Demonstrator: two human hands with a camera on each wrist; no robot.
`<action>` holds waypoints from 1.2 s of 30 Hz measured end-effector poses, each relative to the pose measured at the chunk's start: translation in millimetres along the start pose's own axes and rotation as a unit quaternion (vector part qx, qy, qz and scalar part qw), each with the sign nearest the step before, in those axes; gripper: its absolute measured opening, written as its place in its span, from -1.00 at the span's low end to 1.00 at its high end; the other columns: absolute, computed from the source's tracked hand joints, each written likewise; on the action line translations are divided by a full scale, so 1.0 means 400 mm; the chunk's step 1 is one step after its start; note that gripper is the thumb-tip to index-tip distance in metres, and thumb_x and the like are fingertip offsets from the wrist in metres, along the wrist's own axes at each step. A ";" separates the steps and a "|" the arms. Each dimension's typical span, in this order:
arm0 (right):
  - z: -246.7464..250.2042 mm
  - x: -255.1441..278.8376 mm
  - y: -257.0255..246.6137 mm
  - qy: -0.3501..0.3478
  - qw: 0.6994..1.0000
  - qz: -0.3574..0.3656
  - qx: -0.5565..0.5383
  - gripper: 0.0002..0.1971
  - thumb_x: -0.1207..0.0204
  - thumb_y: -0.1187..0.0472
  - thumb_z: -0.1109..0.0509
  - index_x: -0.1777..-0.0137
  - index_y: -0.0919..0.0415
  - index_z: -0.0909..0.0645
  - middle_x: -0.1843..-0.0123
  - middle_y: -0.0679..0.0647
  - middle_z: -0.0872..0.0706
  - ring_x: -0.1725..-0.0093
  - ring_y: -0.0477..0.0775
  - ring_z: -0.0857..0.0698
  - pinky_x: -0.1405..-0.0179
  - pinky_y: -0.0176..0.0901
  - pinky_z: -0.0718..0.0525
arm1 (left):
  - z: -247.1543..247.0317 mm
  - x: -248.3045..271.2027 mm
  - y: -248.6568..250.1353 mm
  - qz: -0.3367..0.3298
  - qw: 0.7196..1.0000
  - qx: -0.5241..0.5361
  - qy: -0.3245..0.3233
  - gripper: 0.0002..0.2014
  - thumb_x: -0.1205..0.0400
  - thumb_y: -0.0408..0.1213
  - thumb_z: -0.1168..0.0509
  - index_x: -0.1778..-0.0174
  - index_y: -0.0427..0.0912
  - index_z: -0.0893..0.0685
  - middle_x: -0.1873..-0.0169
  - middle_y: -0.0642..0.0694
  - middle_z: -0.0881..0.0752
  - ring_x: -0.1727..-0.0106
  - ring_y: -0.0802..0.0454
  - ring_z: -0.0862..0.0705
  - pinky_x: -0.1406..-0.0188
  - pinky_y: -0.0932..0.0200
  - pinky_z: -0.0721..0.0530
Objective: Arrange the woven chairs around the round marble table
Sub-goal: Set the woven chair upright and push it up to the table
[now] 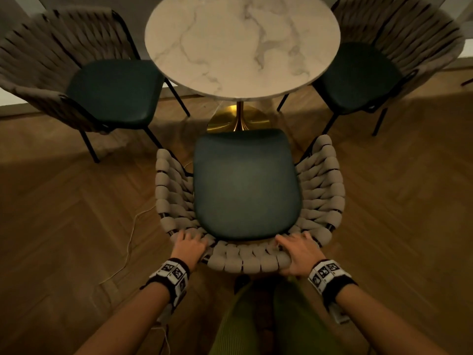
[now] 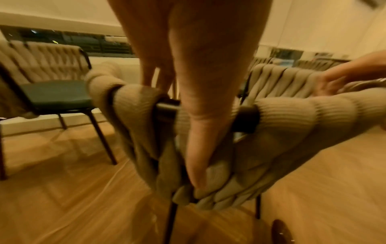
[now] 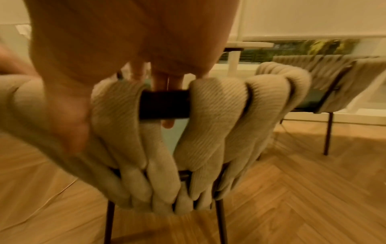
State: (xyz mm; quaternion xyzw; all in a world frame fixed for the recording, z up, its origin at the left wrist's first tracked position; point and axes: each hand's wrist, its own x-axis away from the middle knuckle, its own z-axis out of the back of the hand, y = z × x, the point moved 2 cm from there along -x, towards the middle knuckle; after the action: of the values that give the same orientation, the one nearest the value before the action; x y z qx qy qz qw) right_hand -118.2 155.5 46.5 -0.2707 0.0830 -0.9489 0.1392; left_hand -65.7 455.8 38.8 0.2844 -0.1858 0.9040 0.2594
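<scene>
A woven beige chair [image 1: 245, 185] with a dark green seat stands right in front of me, facing the round marble table [image 1: 242, 44]. My left hand [image 1: 190, 245] grips the top rail of its backrest on the left, fingers over the rail and thumb [image 2: 194, 148] behind. My right hand [image 1: 298, 251] grips the same rail on the right, fingers [image 3: 160, 79] curled over the black bar [image 3: 165, 105]. Two more woven chairs stand at the table, one on the left [image 1: 76, 73] and one on the right [image 1: 389, 60].
The table stands on a brass pedestal base [image 1: 239, 119]. The floor is herringbone wood [image 1: 396, 201]. A thin white cable [image 1: 128, 242] lies on the floor left of the near chair. My legs in green trousers [image 1: 268, 324] are just behind the backrest. Walls and windows lie beyond.
</scene>
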 end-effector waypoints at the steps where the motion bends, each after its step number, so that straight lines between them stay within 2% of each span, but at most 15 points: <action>1: 0.011 0.010 0.020 -0.013 1.000 -0.012 0.013 -0.27 -0.12 -0.32 -0.39 -0.31 -0.10 -0.42 -0.20 -0.06 -0.68 -0.22 0.12 -0.57 -0.23 0.15 -0.33 | -0.003 -0.002 0.023 -0.012 1.000 0.015 -0.021 -0.47 -0.65 -0.24 -0.26 -0.56 -0.04 -0.33 -0.52 -0.19 -0.44 -0.51 -0.25 -0.39 -0.54 -0.28 -0.18; 3: 0.016 0.024 0.056 -0.041 0.997 -0.046 0.042 -0.38 -0.19 -0.31 -0.40 -0.29 -0.19 -0.48 -0.22 -0.10 -0.67 -0.30 0.10 -0.52 -0.36 0.22 -0.22 | -0.016 -0.014 0.054 -0.014 0.998 0.042 -0.043 -0.57 -0.68 -0.20 -0.20 -0.50 0.09 -0.39 -0.47 -0.14 -0.51 -0.47 -0.21 -0.43 -0.53 -0.32 -0.17; 6: -0.001 0.019 0.082 -0.035 0.995 -0.078 0.046 -0.67 -0.41 -0.06 -0.41 -0.19 -0.24 -0.60 -0.24 -0.16 -0.68 -0.41 0.06 -0.46 -0.53 0.35 0.09 | -0.025 -0.032 0.057 0.001 0.998 0.052 -0.048 -0.67 -0.72 -0.14 -0.13 -0.39 0.20 -0.52 -0.38 -0.05 -0.62 -0.44 -0.18 -0.48 -0.52 -0.46 -0.05; 9: -0.011 0.008 0.082 -0.030 0.995 -0.092 0.040 -0.72 -0.46 0.07 -0.41 -0.15 -0.24 -0.65 -0.24 -0.21 -0.69 -0.42 0.05 -0.45 -0.54 0.40 0.23 | -0.036 -0.042 0.048 -0.010 0.999 0.040 -0.029 -0.68 -0.73 -0.13 -0.11 -0.37 0.24 -0.54 -0.34 -0.02 -0.66 -0.43 -0.18 -0.49 -0.51 -0.52 0.04; 14: 0.021 -0.034 0.092 -0.031 0.994 -0.096 0.050 -0.74 -0.47 0.12 -0.37 -0.12 -0.21 -0.67 -0.21 -0.20 -0.71 -0.39 0.09 -0.48 -0.53 0.40 0.23 | -0.011 -0.074 0.017 -0.007 0.999 0.054 0.005 -0.68 -0.74 -0.10 -0.09 -0.39 0.27 -0.51 -0.37 -0.01 -0.65 -0.43 -0.18 -0.50 -0.50 -0.51 0.06; 20: 0.078 -0.114 0.117 -0.014 0.992 -0.113 0.049 -0.71 -0.49 0.14 -0.39 -0.16 -0.21 -0.68 -0.22 -0.18 -0.73 -0.43 0.11 -0.48 -0.56 0.38 0.24 | 0.066 -0.147 -0.042 0.012 0.997 0.068 0.018 -0.67 -0.75 -0.07 -0.06 -0.38 0.29 -0.53 -0.38 0.05 -0.64 -0.43 -0.12 -0.52 -0.59 -0.43 0.09; 24: 0.120 -0.169 0.134 0.006 0.992 -0.118 0.044 -0.74 -0.48 0.17 -0.38 -0.10 -0.18 -0.70 -0.19 -0.16 -0.73 -0.37 0.11 -0.52 -0.54 0.34 0.28 | 0.109 -0.201 -0.074 0.037 0.998 0.048 0.023 -0.69 -0.73 -0.18 -0.09 -0.29 0.17 -0.64 -0.14 0.05 -0.79 -0.34 -0.10 -0.59 -0.60 -0.44 0.10; 26: 0.136 -0.196 0.147 0.008 0.992 -0.118 0.045 -0.74 -0.47 0.17 -0.39 -0.09 -0.19 -0.70 -0.17 -0.17 -0.73 -0.33 0.10 -0.55 -0.51 0.31 0.28 | 0.126 -0.229 -0.092 0.045 0.997 0.052 0.025 -0.70 -0.72 -0.19 -0.10 -0.26 0.14 -0.66 -0.10 0.05 -0.80 -0.31 -0.09 -0.60 -0.60 -0.44 0.09; 29: 0.154 -0.237 0.172 0.006 0.992 -0.118 0.048 -0.75 -0.45 0.17 -0.41 -0.06 -0.19 -0.72 -0.12 -0.18 -0.75 -0.28 0.10 -0.57 -0.53 0.36 0.21 | 0.151 -0.269 -0.114 0.042 0.997 0.062 0.031 -0.70 -0.73 -0.19 -0.09 -0.27 0.14 -0.66 -0.15 0.05 -0.78 -0.34 -0.09 -0.59 -0.59 -0.46 0.10; 33: 0.188 -0.291 0.204 -0.007 0.990 -0.127 0.056 -0.85 -0.45 0.17 -0.41 0.09 -0.13 -0.72 0.02 -0.12 -0.77 -0.22 0.09 -0.60 -0.54 0.46 0.18 | 0.188 -0.317 -0.129 0.034 0.997 0.069 0.025 -0.70 -0.73 -0.18 -0.11 -0.29 0.18 -0.63 -0.20 0.05 -0.75 -0.38 -0.08 -0.57 -0.59 -0.46 0.10; 36: 0.207 -0.318 0.224 -0.018 0.990 -0.115 0.077 -0.85 -0.47 0.18 -0.39 0.07 -0.11 -0.71 0.00 -0.09 -0.75 -0.25 0.09 -0.57 -0.53 0.50 0.14 | 0.191 -0.351 -0.131 0.040 0.996 0.074 0.018 -0.73 -0.72 -0.13 -0.13 -0.26 0.20 -0.64 -0.17 0.06 -0.76 -0.37 -0.08 -0.58 -0.58 -0.47 0.09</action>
State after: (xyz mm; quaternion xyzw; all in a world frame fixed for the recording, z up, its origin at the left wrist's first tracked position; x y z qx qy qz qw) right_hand 49.6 103.0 32.8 -0.2841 -0.0246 -0.9571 0.0510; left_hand 95.1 409.6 21.7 0.2788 -0.1253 0.9298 0.2048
